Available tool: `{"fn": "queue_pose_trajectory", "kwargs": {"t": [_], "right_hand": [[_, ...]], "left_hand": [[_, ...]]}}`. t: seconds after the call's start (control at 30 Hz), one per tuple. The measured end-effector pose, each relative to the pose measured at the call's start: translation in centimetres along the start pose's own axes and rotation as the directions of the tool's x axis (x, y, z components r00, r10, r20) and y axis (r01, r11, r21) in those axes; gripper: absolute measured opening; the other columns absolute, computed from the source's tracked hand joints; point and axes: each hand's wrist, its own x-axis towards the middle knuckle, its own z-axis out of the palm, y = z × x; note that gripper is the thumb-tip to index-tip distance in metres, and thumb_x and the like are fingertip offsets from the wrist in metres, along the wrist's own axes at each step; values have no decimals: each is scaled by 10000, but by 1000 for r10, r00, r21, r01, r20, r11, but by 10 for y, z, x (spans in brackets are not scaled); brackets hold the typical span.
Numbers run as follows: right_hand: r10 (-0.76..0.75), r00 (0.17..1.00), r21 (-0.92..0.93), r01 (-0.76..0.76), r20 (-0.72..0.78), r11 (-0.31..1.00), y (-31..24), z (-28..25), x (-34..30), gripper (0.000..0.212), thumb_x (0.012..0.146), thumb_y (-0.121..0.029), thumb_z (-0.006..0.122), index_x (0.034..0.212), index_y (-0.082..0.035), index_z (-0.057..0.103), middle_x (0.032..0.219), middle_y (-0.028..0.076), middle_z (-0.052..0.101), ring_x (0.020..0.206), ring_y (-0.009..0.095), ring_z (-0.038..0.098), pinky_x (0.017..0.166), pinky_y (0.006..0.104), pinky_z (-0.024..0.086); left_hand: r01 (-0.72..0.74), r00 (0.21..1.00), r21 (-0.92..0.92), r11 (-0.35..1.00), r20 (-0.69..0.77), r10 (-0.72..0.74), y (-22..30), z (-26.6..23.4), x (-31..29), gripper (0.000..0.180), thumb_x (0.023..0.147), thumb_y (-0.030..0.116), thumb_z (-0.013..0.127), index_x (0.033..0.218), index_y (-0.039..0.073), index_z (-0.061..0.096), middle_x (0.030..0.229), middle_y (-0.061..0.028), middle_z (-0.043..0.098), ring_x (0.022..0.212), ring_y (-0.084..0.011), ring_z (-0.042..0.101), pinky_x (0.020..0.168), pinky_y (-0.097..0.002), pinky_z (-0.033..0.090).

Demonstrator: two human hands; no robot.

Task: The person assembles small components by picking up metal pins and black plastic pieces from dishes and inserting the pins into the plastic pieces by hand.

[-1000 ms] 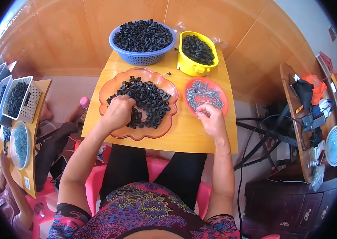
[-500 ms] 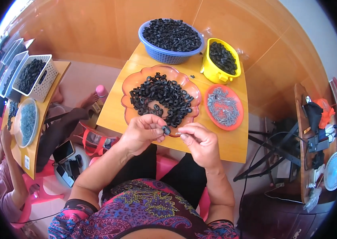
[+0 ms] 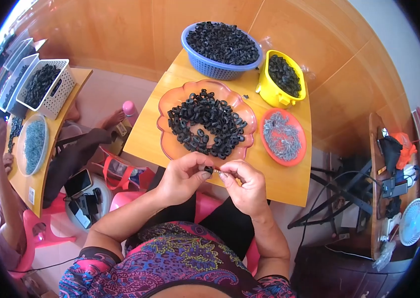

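Between the thumb and fingers of my left hand [image 3: 182, 180] is a small black plastic part [image 3: 209, 170]. My right hand [image 3: 246, 187] pinches a small metal pin [image 3: 217, 171], its tip up against the black part. Both hands are held close together over the near edge of the table. Just beyond them lies an orange flower-shaped tray [image 3: 166, 99] with many black parts piled in it. To the right is an oval red dish [image 3: 298, 158] of loose silvery metal pins [image 3: 282, 134].
At the back stand a blue basket [image 3: 215, 70] and a yellow tub [image 3: 273, 97], both full of black parts. On the left, another person [image 3: 8, 213] sits at a second table with a white basket [image 3: 61, 102]. A small fan [image 3: 414, 222] is at the right.
My hands have come together, and the pin now meets the black part instead of being apart from it. The view has shifted slightly.
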Motion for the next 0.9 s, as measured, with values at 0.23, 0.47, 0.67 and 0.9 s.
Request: {"fn": "queue_pose_trajectory", "kwargs": {"t": [0.23,0.47,0.67,0.9], "right_hand": [[-45,992,-143,62,118,988,-10,-2,4,94,801,57,624,892,40,605,812,95,610,669,147,589,598,251,475],[-26,988,-206,58,154,977,-11,3,3,102,755,77,659,835,33,614,771,63,597,646,103,538,580,236,437],[170,944,-187,-120,281,975,-10,-4,7,99,795,-9,684,840,12,599,742,49,592,629,102,557,569,249,455],[347,859,-23,-366,377,930,14,-10,13,116,817,-52,700,871,-4,609,732,-35,577,666,33,499,584,221,440]], "left_hand": [[-241,968,436,867,46,246,2,-3,0,259,763,-86,617,1007,0,606,892,-95,603,755,-164,593,648,-277,493],[-287,956,472,833,94,276,-3,-7,-3,302,729,-86,632,1013,13,609,789,-98,585,680,-202,581,590,-299,478],[-326,944,456,828,197,264,-5,-9,-7,283,723,-89,651,986,4,606,823,-106,606,712,-217,601,620,-306,489],[-438,898,358,824,213,385,-12,-12,-4,306,714,-125,630,988,9,600,846,-121,594,742,-238,594,656,-318,487]]}}
